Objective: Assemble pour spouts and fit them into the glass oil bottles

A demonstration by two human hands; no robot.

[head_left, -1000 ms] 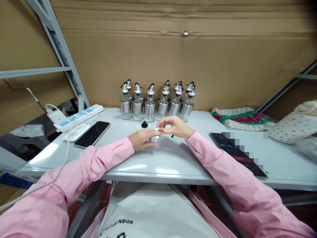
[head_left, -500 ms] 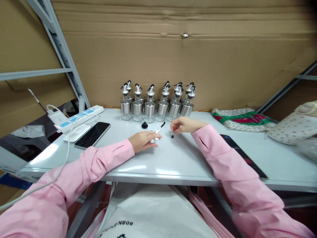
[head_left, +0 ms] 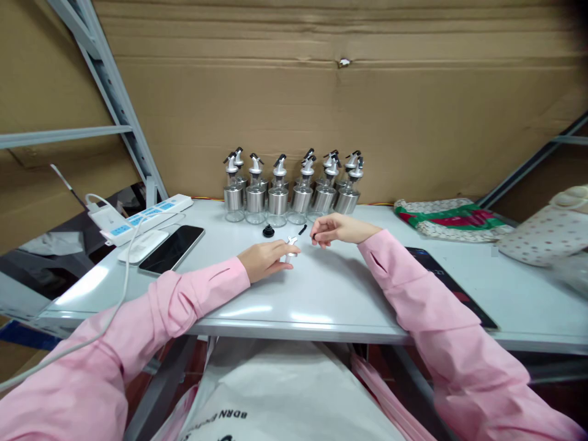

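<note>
My left hand pinches the silver pourer top between the desk's near and far edges. My right hand's fingers pinch a small black piece. Farther: black strip, black stopper; bottles toward the far edge.

Pale glossy table: bottles, black parts, phones, power strip.
</note>
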